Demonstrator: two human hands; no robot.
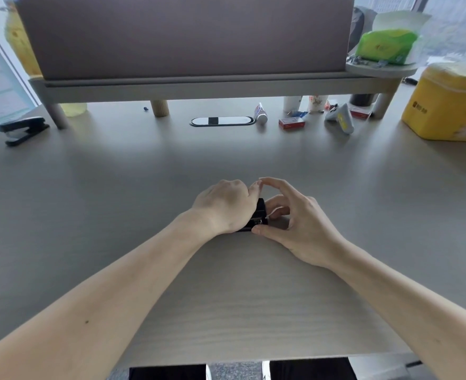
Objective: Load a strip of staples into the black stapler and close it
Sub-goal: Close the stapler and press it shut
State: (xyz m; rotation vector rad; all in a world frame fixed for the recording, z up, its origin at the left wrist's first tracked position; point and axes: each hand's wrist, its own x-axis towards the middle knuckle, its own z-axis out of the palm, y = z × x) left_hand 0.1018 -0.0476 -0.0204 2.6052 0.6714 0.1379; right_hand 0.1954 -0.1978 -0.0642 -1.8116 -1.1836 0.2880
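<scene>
Pale desk (226, 165), black stapler (259, 215) gripped under left hand (226, 207), right fingers (277, 212) pinching its end.

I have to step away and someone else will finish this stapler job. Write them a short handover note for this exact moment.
Left hand: wrapped over the black stapler at mid-desk, holding it down.
Right hand: at the stapler's right end, thumb and fingers pinched at the opening; a small pale bit shows there, possibly staples, too small to tell.
Things: red staple box at the back of the desk; a second black stapler sits far left, untouched.
Done: stapler picked and steadied.
Left: whether the strip is seated cannot be seen; check it, then close the stapler.
</scene>
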